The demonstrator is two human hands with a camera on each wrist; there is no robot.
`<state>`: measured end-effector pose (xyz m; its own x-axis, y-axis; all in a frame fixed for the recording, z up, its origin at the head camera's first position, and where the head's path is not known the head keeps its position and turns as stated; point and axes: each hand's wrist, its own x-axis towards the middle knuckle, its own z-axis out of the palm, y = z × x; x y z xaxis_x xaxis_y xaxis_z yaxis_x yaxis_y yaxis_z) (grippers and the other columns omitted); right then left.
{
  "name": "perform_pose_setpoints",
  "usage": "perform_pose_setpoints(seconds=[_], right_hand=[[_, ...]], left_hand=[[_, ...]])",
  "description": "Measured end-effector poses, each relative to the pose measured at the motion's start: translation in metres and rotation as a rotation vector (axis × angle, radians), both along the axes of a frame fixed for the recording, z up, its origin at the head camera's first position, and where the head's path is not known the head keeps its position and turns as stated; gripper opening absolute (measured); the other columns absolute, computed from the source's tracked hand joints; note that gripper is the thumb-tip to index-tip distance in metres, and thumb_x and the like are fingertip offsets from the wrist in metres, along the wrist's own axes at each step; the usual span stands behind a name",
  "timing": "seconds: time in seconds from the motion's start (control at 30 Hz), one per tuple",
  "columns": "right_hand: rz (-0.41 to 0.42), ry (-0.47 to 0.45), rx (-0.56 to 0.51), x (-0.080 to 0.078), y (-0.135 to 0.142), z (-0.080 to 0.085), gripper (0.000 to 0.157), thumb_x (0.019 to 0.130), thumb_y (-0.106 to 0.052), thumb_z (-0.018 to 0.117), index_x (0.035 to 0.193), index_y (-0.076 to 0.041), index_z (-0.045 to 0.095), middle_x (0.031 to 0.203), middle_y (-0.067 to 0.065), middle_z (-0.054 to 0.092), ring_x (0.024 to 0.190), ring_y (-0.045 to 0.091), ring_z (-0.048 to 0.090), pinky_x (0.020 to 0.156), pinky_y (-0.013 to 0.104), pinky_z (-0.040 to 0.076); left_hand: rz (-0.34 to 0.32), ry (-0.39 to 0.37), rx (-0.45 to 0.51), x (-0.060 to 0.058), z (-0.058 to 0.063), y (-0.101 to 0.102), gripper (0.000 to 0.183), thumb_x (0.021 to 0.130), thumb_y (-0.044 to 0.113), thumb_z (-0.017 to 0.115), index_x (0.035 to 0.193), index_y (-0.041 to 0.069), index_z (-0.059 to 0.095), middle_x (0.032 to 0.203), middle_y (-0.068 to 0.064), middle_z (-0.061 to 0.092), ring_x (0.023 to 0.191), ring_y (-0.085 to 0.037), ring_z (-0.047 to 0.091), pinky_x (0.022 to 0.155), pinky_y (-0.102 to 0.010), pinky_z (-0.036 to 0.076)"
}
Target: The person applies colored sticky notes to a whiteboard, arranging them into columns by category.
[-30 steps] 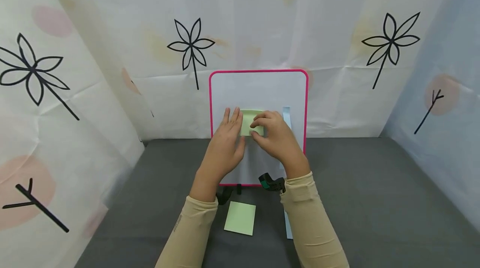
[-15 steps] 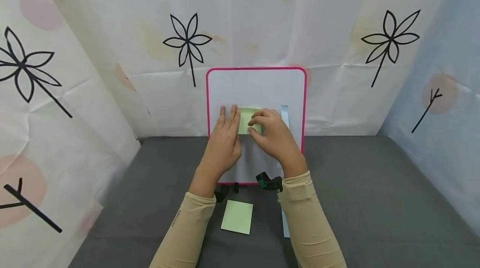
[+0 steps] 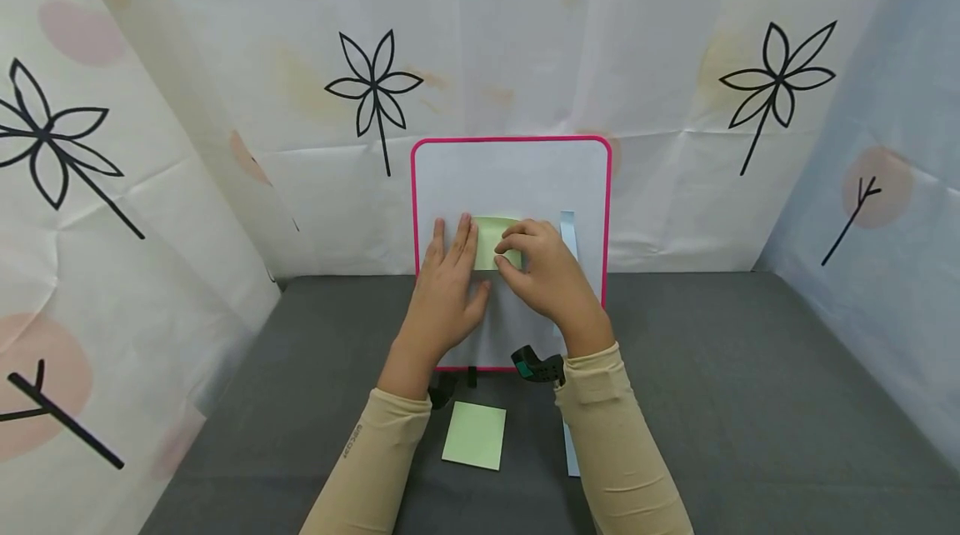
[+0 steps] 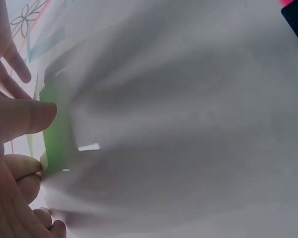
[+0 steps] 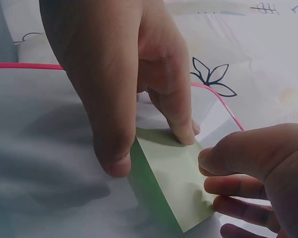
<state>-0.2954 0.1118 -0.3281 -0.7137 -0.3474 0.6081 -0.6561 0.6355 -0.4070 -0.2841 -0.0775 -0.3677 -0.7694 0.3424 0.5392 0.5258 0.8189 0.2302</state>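
A pale green sticky note (image 3: 487, 245) lies against a white board (image 3: 510, 177) with a pink frame. My left hand (image 3: 444, 293) is at the note's left side, its fingers straight and fingertips on the board and the note's edge. From the right, my right hand (image 3: 551, 281) reaches over the note with bent fingers. In the right wrist view, its index fingertip touches the sticky note (image 5: 171, 168), while the thumb is at the lower corner, apart from the index finger. The note's lower edge stands off the board. The right hand hides part of the note.
A second green sticky note or pad (image 3: 474, 435) lies on the dark grey table (image 3: 750, 385) before the board. A light blue strip (image 3: 567, 227) runs down the board's right side; another blue strip (image 3: 572, 452) lies partly under the right sleeve. A patterned white cloth (image 3: 525, 35) hangs behind.
The view has shifted slightly. My left thumb has spread away from the left fingers since half a second ago. My right hand keeps the same pose over the sticky note.
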Motion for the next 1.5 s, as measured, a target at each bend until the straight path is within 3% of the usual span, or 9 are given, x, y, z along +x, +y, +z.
perform_pose_setpoints(seconds=[0.33, 0.6, 0.7, 0.9, 1.07, 1.37, 1.5], right_hand=[[0.009, 0.058, -0.032, -0.003, -0.008, -0.003, 0.030, 0.100, 0.000, 0.062, 0.127, 0.002, 0.074, 0.135, 0.016, 0.072, 0.128, 0.036, 0.064, 0.110, 0.049, 0.052], [-0.021, 0.095, 0.007, -0.006, -0.016, -0.007, 0.043, 0.103, -0.002, 0.055, 0.146, 0.001, 0.062, 0.154, 0.013, 0.060, 0.138, 0.037, 0.058, 0.117, 0.050, 0.046], [-0.058, 0.090, 0.063, -0.006, -0.019, -0.008, 0.048, 0.105, -0.007, 0.053, 0.153, -0.003, 0.056, 0.163, 0.009, 0.051, 0.146, 0.036, 0.048, 0.120, 0.054, 0.040], [-0.104, -0.042, 0.192, -0.002, -0.022, -0.008, 0.056, 0.109, -0.013, 0.049, 0.165, -0.011, 0.039, 0.177, -0.004, 0.022, 0.163, 0.034, 0.013, 0.123, 0.063, 0.018], [-0.096, -0.102, 0.265, 0.001, -0.023, -0.007, 0.057, 0.111, -0.014, 0.045, 0.167, -0.013, 0.034, 0.178, -0.007, 0.015, 0.167, 0.032, 0.002, 0.125, 0.064, 0.014], [-0.092, -0.095, 0.311, 0.006, -0.021, -0.003, 0.070, 0.105, -0.018, 0.064, 0.167, -0.010, 0.032, 0.179, -0.001, 0.015, 0.167, 0.032, 0.002, 0.126, 0.063, 0.013], [-0.072, -0.087, 0.308, 0.007, -0.021, -0.002, 0.073, 0.105, -0.018, 0.065, 0.167, -0.008, 0.030, 0.179, 0.002, 0.016, 0.168, 0.029, 0.005, 0.129, 0.062, 0.015]], left_hand=[[0.011, 0.015, -0.019, 0.000, -0.001, 0.000, 0.085, 0.100, 0.022, 0.070, 0.167, 0.000, 0.022, 0.178, -0.011, 0.012, 0.166, -0.042, -0.002, 0.133, -0.055, 0.013], [0.010, 0.029, -0.037, -0.002, -0.001, -0.002, 0.082, 0.101, 0.019, 0.068, 0.167, 0.000, 0.023, 0.178, -0.011, 0.013, 0.166, -0.040, 0.001, 0.132, -0.056, 0.017], [0.014, 0.035, -0.042, -0.003, -0.001, -0.002, 0.079, 0.102, 0.015, 0.065, 0.167, 0.001, 0.023, 0.178, -0.010, 0.014, 0.166, -0.038, 0.001, 0.131, -0.056, 0.019], [0.013, 0.031, -0.036, -0.003, -0.002, -0.003, 0.074, 0.104, 0.012, 0.061, 0.167, 0.002, 0.022, 0.178, -0.010, 0.014, 0.166, -0.038, 0.001, 0.130, -0.058, 0.021], [0.016, 0.034, -0.039, -0.003, -0.001, -0.002, 0.072, 0.105, 0.010, 0.059, 0.167, 0.001, 0.023, 0.177, -0.010, 0.017, 0.166, -0.038, 0.003, 0.130, -0.058, 0.021], [0.017, 0.030, -0.046, -0.003, 0.001, -0.003, 0.072, 0.105, 0.006, 0.057, 0.167, 0.002, 0.021, 0.177, -0.009, 0.017, 0.166, -0.037, 0.004, 0.129, -0.060, 0.022], [0.019, 0.017, -0.047, -0.004, 0.000, -0.003, 0.073, 0.105, 0.005, 0.055, 0.168, 0.004, 0.020, 0.178, -0.008, 0.015, 0.166, -0.036, 0.004, 0.130, -0.059, 0.020]])
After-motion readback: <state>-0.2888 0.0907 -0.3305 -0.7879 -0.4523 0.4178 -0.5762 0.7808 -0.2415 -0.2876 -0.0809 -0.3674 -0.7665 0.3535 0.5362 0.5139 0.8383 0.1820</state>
